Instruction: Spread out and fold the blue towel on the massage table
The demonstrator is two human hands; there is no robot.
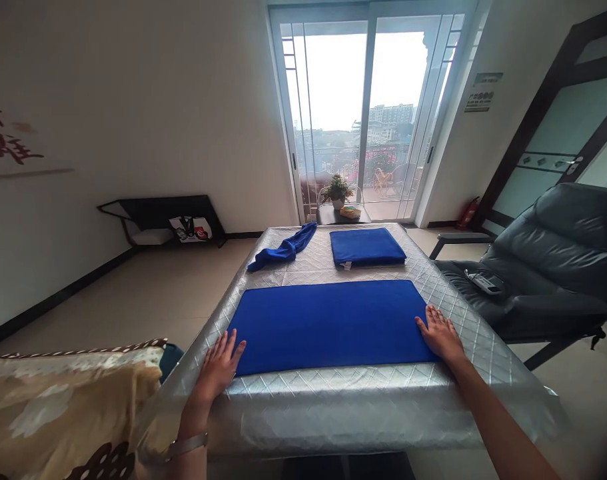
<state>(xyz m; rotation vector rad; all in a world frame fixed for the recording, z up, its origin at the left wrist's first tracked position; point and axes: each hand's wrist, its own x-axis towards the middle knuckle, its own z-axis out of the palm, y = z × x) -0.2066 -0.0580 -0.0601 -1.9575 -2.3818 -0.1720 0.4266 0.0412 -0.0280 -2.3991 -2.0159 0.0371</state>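
A blue cloth [328,327], like a towel, lies spread flat across the near part of the table. At its left edge my left hand [218,365] rests with fingers stretched out, the fingertips by the cloth's border. My right hand [440,332] lies flat at the right edge, thumb on the cloth and fingers spread. Neither hand grips anything. Farther back, a folded blue cloth [367,246] with a small white tag sits to the right. To its left lies a crumpled, twisted blue cloth [286,251].
A silvery quilted cover [363,413] drapes over the table. On the right stands a dark reclining chair [548,260] with a small device on its seat. A patterned bedspread [73,413] is at the lower left. Beyond the table, a small stand holds a potted plant [338,191].
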